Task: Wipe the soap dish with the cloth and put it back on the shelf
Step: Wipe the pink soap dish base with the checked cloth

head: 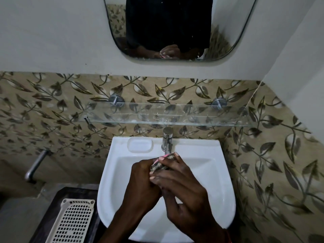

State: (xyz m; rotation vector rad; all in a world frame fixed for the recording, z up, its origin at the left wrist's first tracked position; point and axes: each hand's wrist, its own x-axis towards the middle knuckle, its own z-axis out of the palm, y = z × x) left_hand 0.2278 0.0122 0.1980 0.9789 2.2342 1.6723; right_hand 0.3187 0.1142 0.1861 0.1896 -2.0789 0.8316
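Observation:
Both my hands are clasped together over the white sink (217, 165). Between them is a checkered brown-and-white cloth (157, 167), wrapped around a pink soap dish (164, 156) of which only a thin edge shows. My left hand (140, 183) curls around the bundle from the left, at the pink edge. My right hand (184, 192) lies over it from the right, fingers pressed on the cloth. The clear glass shelf (192, 118) on the tiled wall above the sink has nothing on it.
A steel tap (167, 137) stands just beyond my hands, under the shelf. The sink top has a moulded soap recess (140, 145). A cream plastic basket (71, 223) lies on a dark surface at lower left. A metal pipe (36, 165) sticks out on the left wall. The mirror (228, 32) hangs above.

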